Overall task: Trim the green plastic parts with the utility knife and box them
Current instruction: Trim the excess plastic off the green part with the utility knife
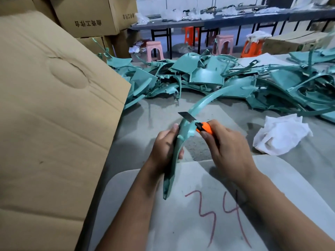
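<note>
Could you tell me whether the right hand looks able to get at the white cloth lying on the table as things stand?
Probably yes for the path, but not for taking it: the white cloth lies in the open beside the right hand with nothing between them. That hand's grip is filled by the orange utility knife, so it would need to set that down first.

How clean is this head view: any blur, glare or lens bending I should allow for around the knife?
Head view: the utility knife and curved green part are fairly sharp; soft, even light, no strong glare; hands cast faint shadows on the table; wide-angle bending bows the cardboard box at left; far stools look soft.
</note>
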The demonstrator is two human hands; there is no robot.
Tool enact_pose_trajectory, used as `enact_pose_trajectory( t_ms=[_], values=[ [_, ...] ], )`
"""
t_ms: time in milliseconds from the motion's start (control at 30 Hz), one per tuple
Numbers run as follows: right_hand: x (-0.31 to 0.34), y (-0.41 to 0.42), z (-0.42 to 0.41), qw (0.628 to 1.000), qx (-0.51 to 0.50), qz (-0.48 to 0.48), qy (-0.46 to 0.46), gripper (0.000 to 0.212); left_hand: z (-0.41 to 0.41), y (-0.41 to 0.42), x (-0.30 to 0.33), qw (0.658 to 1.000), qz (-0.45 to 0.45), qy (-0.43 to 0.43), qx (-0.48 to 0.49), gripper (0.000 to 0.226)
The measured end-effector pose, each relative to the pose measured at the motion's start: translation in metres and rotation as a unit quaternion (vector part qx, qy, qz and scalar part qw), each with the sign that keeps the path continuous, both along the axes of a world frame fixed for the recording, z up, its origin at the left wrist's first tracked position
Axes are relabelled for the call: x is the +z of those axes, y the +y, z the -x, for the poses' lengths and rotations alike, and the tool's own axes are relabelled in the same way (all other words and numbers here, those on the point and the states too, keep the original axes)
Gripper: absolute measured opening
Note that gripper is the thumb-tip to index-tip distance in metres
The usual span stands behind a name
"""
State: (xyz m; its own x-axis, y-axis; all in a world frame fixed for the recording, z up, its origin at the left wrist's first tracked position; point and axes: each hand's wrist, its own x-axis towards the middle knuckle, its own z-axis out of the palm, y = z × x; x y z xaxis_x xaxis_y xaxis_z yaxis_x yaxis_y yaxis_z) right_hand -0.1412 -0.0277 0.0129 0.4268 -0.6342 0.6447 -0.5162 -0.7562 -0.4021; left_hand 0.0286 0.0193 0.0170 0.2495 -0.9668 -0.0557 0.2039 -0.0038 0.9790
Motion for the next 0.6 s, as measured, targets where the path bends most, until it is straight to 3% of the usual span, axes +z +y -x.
enact_pose_trajectory(
  t_ms=[167,300,367,400,467,533,600],
  values=[
    [0.002,-0.012,0.011,0.990,-0.133,-0.014,-0.049,0.029,-0.004,-0.003,0.002,0.994,-0.036,0.074,-0.075,0.046],
    [0.003,-0.008,0.008,0.994,-0.105,-0.017,-0.041,0.030,-0.017,-0.003,0.000,0.988,-0.026,0.091,-0.125,0.029],
    [0.005,0.000,0.000,0.997,-0.069,-0.010,-0.021,0.028,-0.021,-0.005,0.001,0.953,-0.027,0.228,-0.197,0.018],
    [0.005,0.003,-0.003,0.999,-0.048,-0.014,-0.011,0.029,-0.024,-0.008,0.000,0.917,-0.012,0.302,-0.260,0.019],
    [0.004,0.005,-0.006,1.000,-0.003,-0.030,-0.004,0.032,-0.027,-0.011,0.001,0.872,0.037,0.370,-0.319,0.021],
    [0.004,0.006,-0.004,0.998,0.035,-0.040,-0.023,0.029,-0.028,-0.011,0.002,0.895,0.036,0.337,-0.291,0.021],
    [0.004,0.006,-0.001,0.998,0.048,-0.040,-0.032,0.027,-0.030,-0.011,-0.008,0.954,0.001,0.238,-0.181,0.027]
  ],
)
